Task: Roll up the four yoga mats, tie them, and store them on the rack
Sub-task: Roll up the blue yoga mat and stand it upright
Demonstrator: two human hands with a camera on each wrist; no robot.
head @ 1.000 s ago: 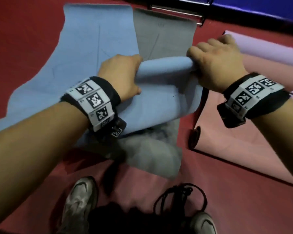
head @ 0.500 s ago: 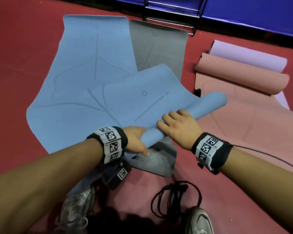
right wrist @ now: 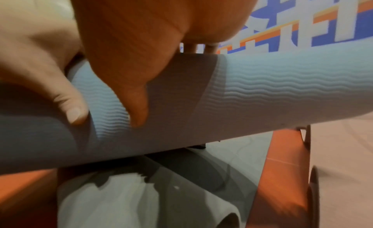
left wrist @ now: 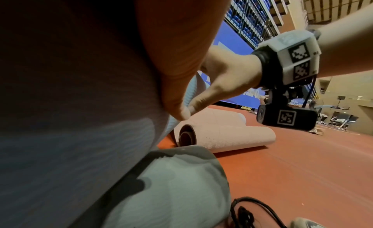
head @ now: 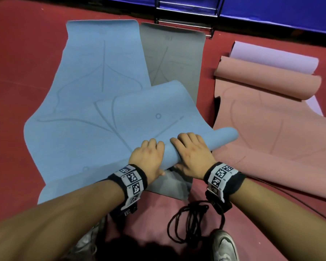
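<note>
A blue yoga mat lies crumpled on the red floor, its near end wound into a thin roll that slants up to the right. My left hand and right hand both grip this roll side by side, fingers over its top and thumbs underneath. In the right wrist view the blue roll crosses the frame with both thumbs against it. A grey mat lies flat under the blue one. A pink mat lies at right, its far end curled, over a lilac mat.
A metal rack stands at the far wall before a blue banner. A black cord coils on the floor by my shoes. Bare red floor stretches to the left.
The mat went from a wide held fold to a thin slanted roll pulled near me. Since half a second ago my hands have closed together on the roll's near end.
</note>
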